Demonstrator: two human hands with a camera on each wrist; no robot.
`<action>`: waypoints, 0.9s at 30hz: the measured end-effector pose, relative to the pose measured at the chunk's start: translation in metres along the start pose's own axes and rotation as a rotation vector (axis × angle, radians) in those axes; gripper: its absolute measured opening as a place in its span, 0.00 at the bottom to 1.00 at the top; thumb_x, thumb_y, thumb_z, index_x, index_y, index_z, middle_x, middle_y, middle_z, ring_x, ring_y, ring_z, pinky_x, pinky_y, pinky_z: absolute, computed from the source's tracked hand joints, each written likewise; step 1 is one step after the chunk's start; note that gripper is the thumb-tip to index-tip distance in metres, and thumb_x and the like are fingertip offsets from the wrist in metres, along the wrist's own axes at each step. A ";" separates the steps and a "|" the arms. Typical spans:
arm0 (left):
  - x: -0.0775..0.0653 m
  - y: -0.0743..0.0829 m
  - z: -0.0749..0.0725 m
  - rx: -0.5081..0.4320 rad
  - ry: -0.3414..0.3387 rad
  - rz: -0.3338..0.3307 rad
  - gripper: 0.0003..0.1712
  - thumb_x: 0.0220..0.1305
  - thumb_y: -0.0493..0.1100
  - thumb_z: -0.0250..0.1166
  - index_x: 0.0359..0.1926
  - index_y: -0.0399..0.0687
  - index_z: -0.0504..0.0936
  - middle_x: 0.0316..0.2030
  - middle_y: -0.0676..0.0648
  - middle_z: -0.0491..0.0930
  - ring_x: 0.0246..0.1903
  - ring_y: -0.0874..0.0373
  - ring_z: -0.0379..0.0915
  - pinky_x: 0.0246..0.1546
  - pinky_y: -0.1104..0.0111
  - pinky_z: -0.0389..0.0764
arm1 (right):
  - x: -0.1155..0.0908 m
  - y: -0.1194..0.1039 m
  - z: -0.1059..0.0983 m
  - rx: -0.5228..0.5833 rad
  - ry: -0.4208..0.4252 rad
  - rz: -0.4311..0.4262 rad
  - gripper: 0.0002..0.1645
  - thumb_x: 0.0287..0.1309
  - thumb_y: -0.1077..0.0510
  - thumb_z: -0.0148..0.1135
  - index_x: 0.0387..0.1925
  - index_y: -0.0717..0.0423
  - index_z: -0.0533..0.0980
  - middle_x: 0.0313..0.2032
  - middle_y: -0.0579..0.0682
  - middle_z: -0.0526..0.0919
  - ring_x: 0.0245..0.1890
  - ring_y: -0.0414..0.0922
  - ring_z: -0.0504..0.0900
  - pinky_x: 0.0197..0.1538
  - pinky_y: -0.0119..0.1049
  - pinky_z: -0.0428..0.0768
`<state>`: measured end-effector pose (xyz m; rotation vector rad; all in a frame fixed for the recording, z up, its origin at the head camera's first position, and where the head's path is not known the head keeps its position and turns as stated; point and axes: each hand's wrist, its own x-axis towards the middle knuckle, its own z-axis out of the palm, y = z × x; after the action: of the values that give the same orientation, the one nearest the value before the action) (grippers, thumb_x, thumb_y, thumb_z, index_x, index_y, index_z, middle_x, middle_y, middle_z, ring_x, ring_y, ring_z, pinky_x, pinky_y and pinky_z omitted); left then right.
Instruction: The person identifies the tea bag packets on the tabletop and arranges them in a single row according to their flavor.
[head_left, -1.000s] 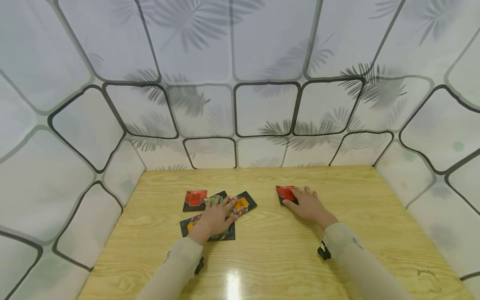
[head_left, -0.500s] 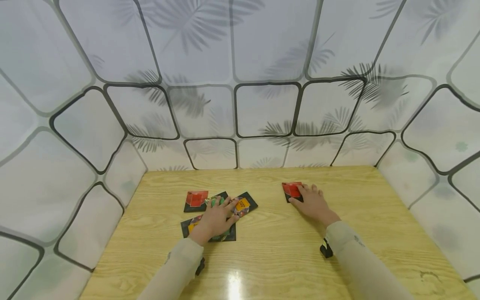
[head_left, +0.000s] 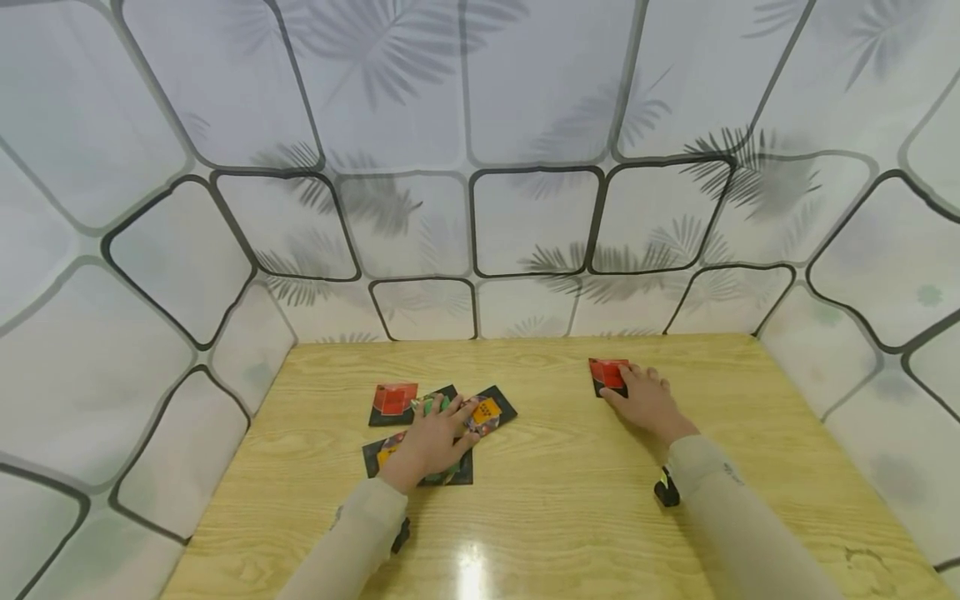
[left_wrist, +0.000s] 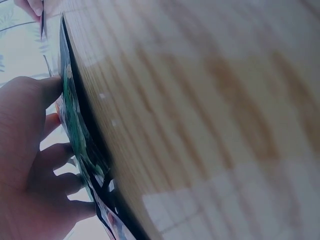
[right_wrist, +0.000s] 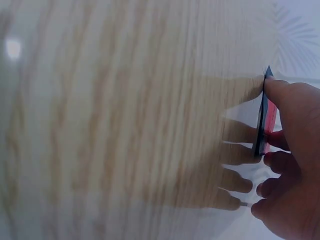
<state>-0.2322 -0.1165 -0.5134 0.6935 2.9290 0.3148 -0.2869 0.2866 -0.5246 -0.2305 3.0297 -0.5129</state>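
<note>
The red packet (head_left: 606, 375) lies partly under the right hand (head_left: 649, 402).

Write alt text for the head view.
A person's right hand touches a flat red-and-black rectangular packet on a pale wood-grain table. The left hand rests across several flat, dark, multicoloured packets. Behind is a leaf-printed white backdrop.

R pkt (head_left: 609, 372) red & blk; L pkt (head_left: 393, 403) same. Green pkt (head_left: 427, 406) has blk edges; orange pkt (head_left: 487, 409) blk w/ multicol. print. Table (head_left: 562, 508) yel. w/ wood grain. Sleeves (head_left: 731, 492) beige. Cloth (head_left: 536, 221) whitish-grey, blk/grey grid, grey fronds.
</note>
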 end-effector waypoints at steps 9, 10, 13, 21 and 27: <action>0.000 0.000 0.001 0.007 -0.001 0.000 0.37 0.82 0.64 0.50 0.83 0.58 0.59 0.81 0.42 0.60 0.79 0.28 0.52 0.77 0.30 0.55 | 0.002 0.010 -0.003 0.023 -0.016 -0.021 0.51 0.78 0.35 0.51 0.79 0.73 0.56 0.75 0.79 0.58 0.73 0.82 0.54 0.72 0.80 0.54; 0.000 0.000 0.001 0.005 -0.002 -0.001 0.37 0.81 0.64 0.51 0.83 0.58 0.60 0.81 0.42 0.60 0.79 0.28 0.52 0.77 0.30 0.55 | 0.002 0.010 -0.003 0.027 -0.019 -0.023 0.51 0.78 0.35 0.51 0.79 0.73 0.56 0.75 0.79 0.58 0.73 0.82 0.54 0.72 0.80 0.54; -0.001 -0.001 0.001 -0.002 0.000 -0.003 0.38 0.81 0.64 0.51 0.83 0.58 0.60 0.81 0.41 0.59 0.79 0.28 0.52 0.77 0.30 0.55 | 0.002 0.011 -0.003 0.029 -0.022 -0.027 0.51 0.78 0.35 0.51 0.79 0.73 0.56 0.75 0.79 0.58 0.73 0.83 0.53 0.72 0.80 0.55; -0.005 -0.016 -0.007 -0.100 0.076 -0.002 0.35 0.81 0.60 0.54 0.82 0.57 0.63 0.80 0.35 0.60 0.79 0.29 0.54 0.76 0.29 0.53 | 0.004 0.014 0.000 0.016 -0.014 -0.034 0.51 0.78 0.35 0.52 0.78 0.73 0.57 0.75 0.79 0.59 0.74 0.82 0.54 0.72 0.80 0.56; -0.017 -0.052 -0.024 -0.115 0.133 -0.049 0.35 0.81 0.54 0.58 0.80 0.47 0.65 0.77 0.29 0.63 0.76 0.24 0.56 0.74 0.26 0.53 | 0.007 0.018 0.003 0.002 -0.010 -0.036 0.51 0.78 0.34 0.51 0.78 0.74 0.58 0.75 0.79 0.60 0.74 0.82 0.54 0.72 0.80 0.56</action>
<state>-0.2437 -0.1740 -0.5012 0.6065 3.0167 0.5395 -0.2956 0.3015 -0.5341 -0.2870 3.0199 -0.5163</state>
